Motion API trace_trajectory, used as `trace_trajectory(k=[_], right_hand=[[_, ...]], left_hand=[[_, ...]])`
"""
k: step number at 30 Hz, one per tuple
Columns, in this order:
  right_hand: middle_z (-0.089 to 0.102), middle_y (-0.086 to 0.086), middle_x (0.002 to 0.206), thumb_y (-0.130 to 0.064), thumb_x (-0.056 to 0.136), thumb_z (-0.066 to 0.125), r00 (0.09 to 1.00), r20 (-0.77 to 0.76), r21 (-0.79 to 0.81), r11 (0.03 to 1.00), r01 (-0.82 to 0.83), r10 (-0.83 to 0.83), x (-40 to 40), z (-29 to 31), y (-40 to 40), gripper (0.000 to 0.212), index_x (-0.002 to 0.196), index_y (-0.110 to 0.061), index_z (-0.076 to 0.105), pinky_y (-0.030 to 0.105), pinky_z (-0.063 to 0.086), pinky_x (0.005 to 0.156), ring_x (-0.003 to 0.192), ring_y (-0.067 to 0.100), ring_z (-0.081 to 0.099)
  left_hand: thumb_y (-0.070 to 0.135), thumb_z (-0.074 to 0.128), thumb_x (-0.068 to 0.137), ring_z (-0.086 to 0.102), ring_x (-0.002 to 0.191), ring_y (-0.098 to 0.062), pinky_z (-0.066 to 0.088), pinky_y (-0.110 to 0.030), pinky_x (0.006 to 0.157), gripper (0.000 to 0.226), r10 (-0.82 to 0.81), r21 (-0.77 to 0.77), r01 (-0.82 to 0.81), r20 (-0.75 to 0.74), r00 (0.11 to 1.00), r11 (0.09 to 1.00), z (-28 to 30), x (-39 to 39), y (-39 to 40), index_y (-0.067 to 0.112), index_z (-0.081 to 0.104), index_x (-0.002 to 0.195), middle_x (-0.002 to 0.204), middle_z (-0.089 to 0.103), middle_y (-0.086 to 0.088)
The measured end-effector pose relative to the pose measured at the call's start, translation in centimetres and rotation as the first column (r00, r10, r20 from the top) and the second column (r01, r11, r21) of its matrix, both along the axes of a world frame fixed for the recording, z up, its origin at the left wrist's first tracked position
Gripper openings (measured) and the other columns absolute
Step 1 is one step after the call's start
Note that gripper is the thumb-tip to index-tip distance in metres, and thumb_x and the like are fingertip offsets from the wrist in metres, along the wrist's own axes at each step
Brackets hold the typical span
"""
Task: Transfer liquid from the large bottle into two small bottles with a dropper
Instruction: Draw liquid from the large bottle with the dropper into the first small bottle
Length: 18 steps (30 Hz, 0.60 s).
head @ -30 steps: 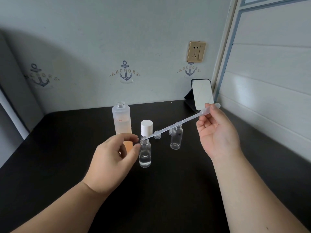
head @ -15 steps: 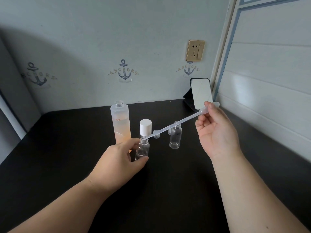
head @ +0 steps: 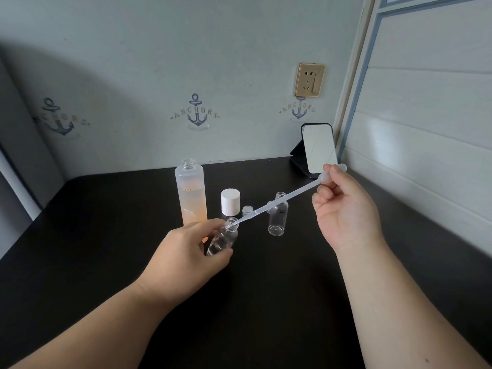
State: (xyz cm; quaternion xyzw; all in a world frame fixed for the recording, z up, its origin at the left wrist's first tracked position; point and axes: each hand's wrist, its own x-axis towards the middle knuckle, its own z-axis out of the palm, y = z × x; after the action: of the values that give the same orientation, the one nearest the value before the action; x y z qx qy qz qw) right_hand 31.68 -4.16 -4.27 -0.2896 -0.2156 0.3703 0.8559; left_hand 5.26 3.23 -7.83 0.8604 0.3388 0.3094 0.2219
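Left hand (head: 186,251) grips tilted small bottle (head: 223,238) above tabletop (head: 106,222); right hand (head: 343,209) pinches dropper (head: 277,202) bulb, tip at bottle mouth; misalignment would likely spill liquid

1. I see two bare forearms in frame, no sleeves on either.
2. Left hand (head: 186,251): no rings, watch or glove visible.
3. Right hand (head: 346,211): same, nothing worn; short nails.
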Motion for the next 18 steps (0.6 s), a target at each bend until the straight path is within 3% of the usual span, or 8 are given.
trace_trajectory(k=[3,8,12,15,18], right_hand=[[0.063,0.002,0.072,-0.008,0.093,0.065,1.000,-0.005,0.003,1.000,0.002,-0.002,0.05,0.10,-0.05,0.013,0.085,-0.005,0.075,0.018,0.041,0.052,0.053,0.009,0.046],[0.061,0.002,0.070,-0.005,0.094,0.063,1.000,0.005,0.012,1.000,-0.005,0.005,-0.01,0.31,-0.12,0.019,0.080,-0.006,0.076,0.017,0.039,0.051,0.051,0.009,0.044],[0.061,0.002,0.070,-0.004,0.095,0.062,1.000,0.021,0.015,1.000,0.006,-0.006,-0.03,0.32,-0.20,0.019,0.081,-0.006,0.075,0.017,0.039,0.051,0.052,0.009,0.044],[0.064,0.002,0.072,-0.007,0.095,0.064,1.000,-0.003,-0.001,1.000,0.028,-0.028,-0.13,0.28,-0.16,0.017,0.083,-0.007,0.076,0.017,0.042,0.053,0.054,0.009,0.049],[0.066,0.001,0.072,-0.011,0.095,0.065,0.997,-0.052,-0.015,0.999,0.049,-0.050,-0.11,0.27,-0.06,0.011,0.090,-0.006,0.073,0.019,0.045,0.054,0.057,0.010,0.054]], left_hand=[[0.040,0.072,0.079,0.060,0.079,-0.003,0.049,-0.017,0.068,0.039,-0.010,0.012,0.010,-0.001,1.000,1.000,0.02,0.08,-0.04,0.046,0.063,0.117,0.102,0.057,0.037],[0.040,0.072,0.080,0.059,0.076,-0.002,0.046,-0.014,0.062,0.035,-0.024,0.025,0.024,0.014,1.000,0.999,0.32,0.07,-0.22,0.056,0.055,0.107,0.101,0.056,0.041],[0.039,0.072,0.080,0.058,0.081,0.004,0.045,-0.009,0.068,0.036,-0.034,0.028,0.034,0.015,0.999,0.999,0.40,0.10,-0.35,0.053,0.058,0.111,0.101,0.054,0.044],[0.041,0.073,0.080,0.058,0.077,0.004,0.044,-0.008,0.067,0.034,-0.018,0.010,0.017,0.012,1.000,1.000,0.25,0.12,-0.32,0.046,0.062,0.112,0.091,0.055,0.045],[0.046,0.073,0.078,0.058,0.076,0.005,0.043,-0.008,0.065,0.030,-0.016,-0.004,0.015,-0.009,1.000,1.000,0.31,0.16,-0.17,0.050,0.058,0.103,0.087,0.054,0.047]])
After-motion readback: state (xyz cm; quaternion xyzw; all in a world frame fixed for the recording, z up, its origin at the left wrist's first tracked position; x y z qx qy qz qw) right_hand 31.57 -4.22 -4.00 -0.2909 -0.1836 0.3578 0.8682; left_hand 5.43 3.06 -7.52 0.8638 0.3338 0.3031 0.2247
